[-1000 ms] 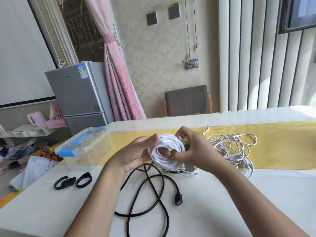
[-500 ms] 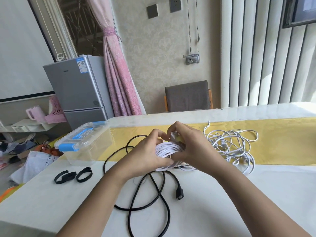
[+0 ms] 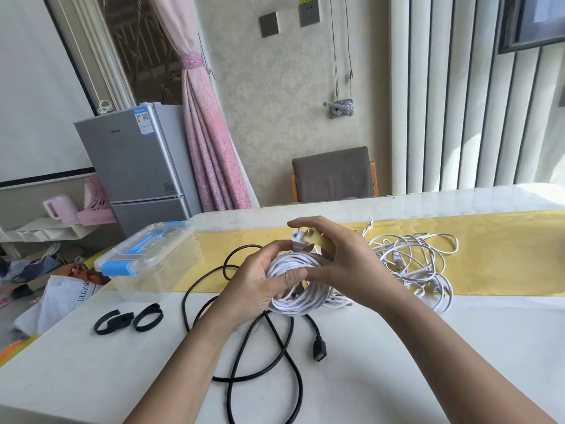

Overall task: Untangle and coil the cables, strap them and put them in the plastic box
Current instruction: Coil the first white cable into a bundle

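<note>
A coiled white cable [image 3: 295, 296] is held just above the table at the middle. My left hand [image 3: 260, 283] grips its left side, thumb laid across the loops. My right hand [image 3: 342, 264] curls over the coil's right and top, where a white plug end [image 3: 301, 241] sticks up. A loose black cable [image 3: 260, 353] with a USB socket end [image 3: 319, 353] sprawls on the table under my hands. A tangled white cable [image 3: 419, 264] lies to the right on the yellow runner. Two black straps [image 3: 128, 321] lie at the left. The clear plastic box [image 3: 146, 264] with blue latches stands shut behind them.
The white table [image 3: 428, 362] ends at a near left edge, with bags and clutter on the floor [image 3: 46, 289] beyond. A grey fridge [image 3: 137, 160] and a chair [image 3: 333, 174] stand behind the table.
The white coil has tipped from upright to lying flatter between my hands. My right hand has shifted over its top, and the plug end now shows above the loops.
</note>
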A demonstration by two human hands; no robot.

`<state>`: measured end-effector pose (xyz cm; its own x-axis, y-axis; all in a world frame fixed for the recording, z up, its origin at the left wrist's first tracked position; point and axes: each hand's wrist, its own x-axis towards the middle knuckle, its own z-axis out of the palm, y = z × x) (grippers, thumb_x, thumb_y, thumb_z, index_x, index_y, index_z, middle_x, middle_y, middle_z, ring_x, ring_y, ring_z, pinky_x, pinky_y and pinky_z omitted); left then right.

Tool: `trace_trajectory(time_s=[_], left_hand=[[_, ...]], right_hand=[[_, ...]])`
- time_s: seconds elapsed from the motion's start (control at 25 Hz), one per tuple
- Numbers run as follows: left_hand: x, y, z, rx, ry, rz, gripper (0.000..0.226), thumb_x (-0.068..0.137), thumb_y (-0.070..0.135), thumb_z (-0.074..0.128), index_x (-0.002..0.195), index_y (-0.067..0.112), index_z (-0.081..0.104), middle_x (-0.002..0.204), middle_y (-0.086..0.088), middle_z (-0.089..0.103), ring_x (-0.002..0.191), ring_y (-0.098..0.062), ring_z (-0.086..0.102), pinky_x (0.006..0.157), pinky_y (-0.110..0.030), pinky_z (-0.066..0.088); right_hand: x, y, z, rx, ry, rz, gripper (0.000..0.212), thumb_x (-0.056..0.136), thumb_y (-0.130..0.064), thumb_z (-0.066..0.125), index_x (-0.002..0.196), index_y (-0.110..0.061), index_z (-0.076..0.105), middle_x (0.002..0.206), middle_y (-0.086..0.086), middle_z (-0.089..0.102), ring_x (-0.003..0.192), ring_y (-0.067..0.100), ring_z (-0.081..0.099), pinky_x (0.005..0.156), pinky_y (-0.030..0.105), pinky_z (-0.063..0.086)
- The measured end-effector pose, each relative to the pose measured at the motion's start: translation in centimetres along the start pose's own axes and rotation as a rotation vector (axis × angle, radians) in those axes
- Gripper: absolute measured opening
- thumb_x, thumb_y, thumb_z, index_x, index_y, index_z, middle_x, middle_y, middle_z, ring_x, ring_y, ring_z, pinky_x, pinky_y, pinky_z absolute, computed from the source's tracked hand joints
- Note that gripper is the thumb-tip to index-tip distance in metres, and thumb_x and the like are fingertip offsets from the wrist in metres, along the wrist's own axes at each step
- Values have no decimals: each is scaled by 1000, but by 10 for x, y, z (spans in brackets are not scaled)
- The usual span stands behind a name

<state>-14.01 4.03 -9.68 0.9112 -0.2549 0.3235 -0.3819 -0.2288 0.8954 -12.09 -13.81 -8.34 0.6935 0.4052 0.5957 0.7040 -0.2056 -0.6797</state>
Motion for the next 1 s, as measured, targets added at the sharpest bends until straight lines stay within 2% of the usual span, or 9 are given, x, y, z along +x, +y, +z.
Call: trace_trajectory(time_s=[0.16,0.24,0.36,0.48,0.56,0.68,0.8,0.88,1.0], left_hand=[[12,-6,12,-193,68,-19,28,75,21,67,100,8,68,58,5,47,45,-5,32,45,-12,30],[24,-10,19,-220,72,-14,27,75,26,71,96,10,70,58,5,45,46,-5,31,45,-12,30],[46,-13,32,-237,79,-5,27,75,29,71,97,13,71,61,5,48,47,-5,31,46,-12,31],[63,-18,48,-228,106,11,25,81,32,70,97,12,68,57,11,50,47,-5,34,49,-13,34],[68,-23,55,-294,112,35,25,84,29,67,100,10,66,65,8,55,49,-4,37,50,-13,35],[66,-32,54,-438,75,-5,22,85,23,63,104,12,66,72,4,59,55,-5,39,52,-13,37],[59,-39,52,-485,59,-26,21,87,22,62,105,14,67,73,5,59,58,-4,41,56,-14,37],[58,-40,52,-480,69,-20,22,88,22,62,107,14,67,71,5,54,56,-4,39,56,-14,37],[57,-38,56,-479,72,-5,26,87,24,60,110,12,65,69,6,52,56,-5,36,55,-14,35]], right_hand=[[2,10,-3,50,118,33,63,65,-7,85,119,-26,59,67,-24,55,60,-2,49,59,8,37],[5,18,-8,67,177,69,66,64,-11,86,120,-31,58,76,-16,61,63,-1,52,64,17,46],[7,32,-17,76,262,177,68,64,-15,86,119,-36,53,84,-7,63,62,4,54,70,26,48],[7,44,-22,-35,362,235,61,65,-17,84,114,-36,52,85,-11,61,71,3,60,70,19,46],[8,46,-24,-43,353,259,58,67,-14,82,114,-32,53,81,-15,63,77,0,62,69,12,45],[8,48,-23,144,239,295,60,68,-5,81,116,-27,52,76,-11,69,72,7,69,69,17,50],[8,51,-11,-21,280,304,65,64,-11,83,117,-29,50,68,-11,64,71,8,65,69,22,49],[8,49,-6,-134,343,305,70,62,-16,83,121,-30,48,72,-9,60,80,15,62,69,26,46],[8,49,-3,-120,433,283,83,59,-15,82,130,-33,43,83,-4,59,89,20,59,73,30,46]])
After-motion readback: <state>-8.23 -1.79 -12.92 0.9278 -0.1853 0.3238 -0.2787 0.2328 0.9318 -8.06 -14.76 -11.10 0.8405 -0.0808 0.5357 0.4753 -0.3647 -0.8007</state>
